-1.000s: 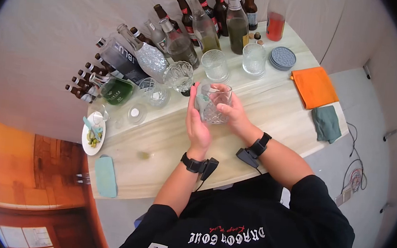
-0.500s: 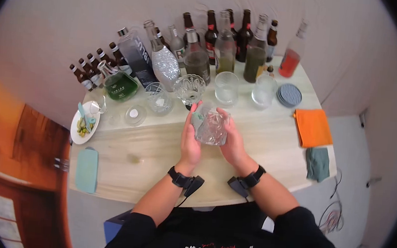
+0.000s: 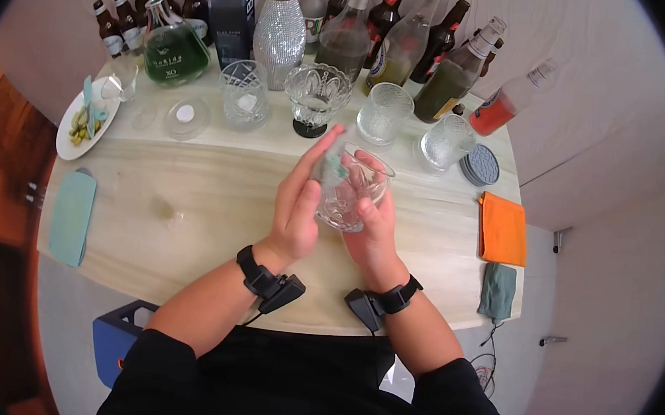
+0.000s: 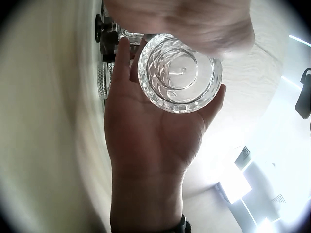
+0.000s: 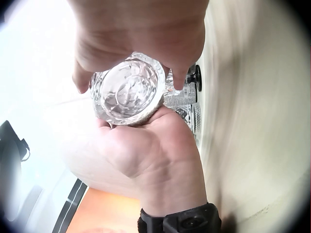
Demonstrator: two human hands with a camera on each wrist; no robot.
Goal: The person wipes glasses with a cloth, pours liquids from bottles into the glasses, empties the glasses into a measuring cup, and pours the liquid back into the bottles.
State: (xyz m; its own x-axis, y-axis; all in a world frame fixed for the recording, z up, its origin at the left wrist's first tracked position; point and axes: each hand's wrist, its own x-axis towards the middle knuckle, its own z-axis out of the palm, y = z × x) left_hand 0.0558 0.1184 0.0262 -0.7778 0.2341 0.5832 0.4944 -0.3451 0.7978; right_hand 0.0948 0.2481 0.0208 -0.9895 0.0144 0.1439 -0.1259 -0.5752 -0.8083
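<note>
In the head view a clear cut-glass tumbler (image 3: 343, 200) is held tilted above the table between both hands. My left hand (image 3: 299, 200) lies against its left side with fingers straight; my right hand (image 3: 372, 231) grips the other side, thumb on the near wall. A pale green patch shows at the glass's left; whether it is inside, I cannot tell. The tumbler's round base (image 4: 181, 73) faces the left wrist view, between my left palm (image 4: 187, 22) and right hand (image 4: 150, 131). In the right wrist view my right hand (image 5: 141, 36) is above the tumbler (image 5: 129, 92), my left (image 5: 153, 150) below.
Behind the hands stand a footed glass (image 3: 317, 94), patterned glasses (image 3: 385, 114) and several bottles. Coasters (image 3: 480, 165), an orange cloth (image 3: 503, 228) and a dark green cloth (image 3: 497, 291) lie right; a plate (image 3: 70, 144) and teal cloth (image 3: 72, 217) lie left.
The head view has shifted, so the bottles sit higher in it. Both hands still hold the tumbler, which has turned from lying more level to a tilt with its rim up.
</note>
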